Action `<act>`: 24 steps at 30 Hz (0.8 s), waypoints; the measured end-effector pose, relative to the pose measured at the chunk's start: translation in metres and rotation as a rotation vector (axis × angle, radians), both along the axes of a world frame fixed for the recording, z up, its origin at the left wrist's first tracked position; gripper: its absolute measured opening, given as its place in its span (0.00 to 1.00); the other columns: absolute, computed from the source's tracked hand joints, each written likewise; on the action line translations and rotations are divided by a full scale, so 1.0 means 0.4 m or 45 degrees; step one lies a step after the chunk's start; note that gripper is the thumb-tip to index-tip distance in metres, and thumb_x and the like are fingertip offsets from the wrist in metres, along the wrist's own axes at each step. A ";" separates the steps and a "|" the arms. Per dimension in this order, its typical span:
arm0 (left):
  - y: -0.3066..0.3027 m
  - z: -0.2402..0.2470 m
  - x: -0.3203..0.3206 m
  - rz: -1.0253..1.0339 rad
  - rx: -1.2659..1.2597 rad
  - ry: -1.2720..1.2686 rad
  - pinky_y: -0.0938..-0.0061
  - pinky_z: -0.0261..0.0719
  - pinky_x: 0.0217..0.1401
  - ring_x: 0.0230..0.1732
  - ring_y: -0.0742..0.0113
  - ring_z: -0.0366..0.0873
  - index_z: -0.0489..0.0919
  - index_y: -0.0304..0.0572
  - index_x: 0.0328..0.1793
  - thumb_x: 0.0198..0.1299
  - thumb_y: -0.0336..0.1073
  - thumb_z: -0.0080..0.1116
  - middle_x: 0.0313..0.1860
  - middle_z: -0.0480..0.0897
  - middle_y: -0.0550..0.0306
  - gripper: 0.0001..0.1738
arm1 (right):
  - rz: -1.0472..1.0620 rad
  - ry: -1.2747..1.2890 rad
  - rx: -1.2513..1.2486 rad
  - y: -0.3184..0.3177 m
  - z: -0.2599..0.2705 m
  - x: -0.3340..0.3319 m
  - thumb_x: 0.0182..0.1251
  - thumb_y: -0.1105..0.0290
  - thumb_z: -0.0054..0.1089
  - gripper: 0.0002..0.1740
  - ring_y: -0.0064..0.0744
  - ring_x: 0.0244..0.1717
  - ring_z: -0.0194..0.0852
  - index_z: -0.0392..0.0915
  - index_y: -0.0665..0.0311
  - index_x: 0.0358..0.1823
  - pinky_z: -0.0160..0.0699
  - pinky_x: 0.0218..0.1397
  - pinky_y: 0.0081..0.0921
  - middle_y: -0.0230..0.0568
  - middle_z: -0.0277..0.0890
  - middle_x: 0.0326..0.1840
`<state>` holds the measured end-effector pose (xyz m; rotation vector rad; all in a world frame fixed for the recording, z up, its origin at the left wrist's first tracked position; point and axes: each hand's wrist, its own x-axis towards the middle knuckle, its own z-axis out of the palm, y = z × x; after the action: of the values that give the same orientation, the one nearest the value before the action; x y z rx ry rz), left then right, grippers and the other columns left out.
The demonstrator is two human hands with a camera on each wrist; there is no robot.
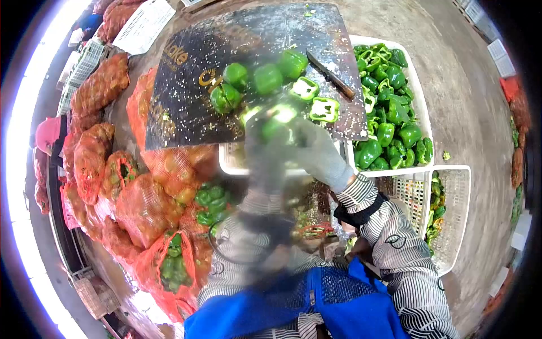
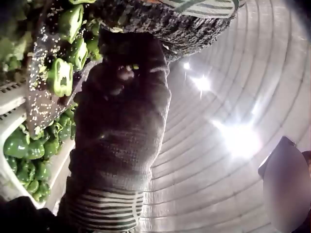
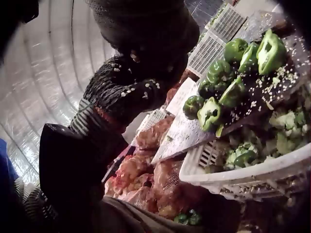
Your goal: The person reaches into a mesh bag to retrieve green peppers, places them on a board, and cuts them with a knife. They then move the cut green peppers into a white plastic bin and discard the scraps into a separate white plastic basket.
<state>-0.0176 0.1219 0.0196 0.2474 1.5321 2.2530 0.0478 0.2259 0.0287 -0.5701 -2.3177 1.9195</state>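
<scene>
My gloved left hand, blurred, and gloved right hand come together at the near edge of a dark, seed-strewn board. A blurred green bell pepper shows between them, gripped by my left hand. My right hand is right against it, its fingers mostly hidden. In the right wrist view, seeds stick to the dark left glove. Whole green peppers and cut halves with pale insides lie just beyond the hands. A knife with a wooden handle rests at the board's right.
A white crate full of cut peppers stands at the right. Under the board's near edge, another white crate holds pale green scraps. Red mesh sacks crowd the left, and a white basket stands at lower right.
</scene>
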 end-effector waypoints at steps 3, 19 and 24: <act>-0.013 -0.035 -0.016 0.201 -0.247 0.459 0.80 0.77 0.49 0.47 0.76 0.75 0.72 0.42 0.62 0.68 0.30 0.59 0.47 0.77 0.62 0.18 | -0.121 0.170 0.020 -0.044 -0.031 -0.004 0.52 0.68 0.65 0.27 0.45 0.46 0.74 0.73 0.71 0.55 0.73 0.52 0.38 0.54 0.73 0.44; -0.041 -0.034 -0.029 0.148 -0.368 0.270 0.71 0.75 0.60 0.57 0.68 0.75 0.69 0.35 0.67 0.72 0.33 0.48 0.57 0.76 0.53 0.19 | 0.074 0.075 0.370 0.005 -0.017 0.003 0.59 0.69 0.65 0.25 0.49 0.52 0.78 0.74 0.71 0.58 0.77 0.56 0.39 0.58 0.75 0.54; -0.062 -0.033 -0.041 0.013 -0.012 0.005 0.69 0.83 0.54 0.56 0.64 0.78 0.69 0.39 0.68 0.74 0.36 0.46 0.58 0.77 0.50 0.20 | 0.237 -0.040 0.810 0.034 -0.029 0.036 0.64 0.67 0.60 0.26 0.48 0.53 0.78 0.71 0.66 0.63 0.76 0.58 0.38 0.53 0.73 0.57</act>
<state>-0.0339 0.0970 0.0063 0.2424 1.5488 2.2539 0.0622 0.2394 0.0170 -0.3224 -2.8676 1.1020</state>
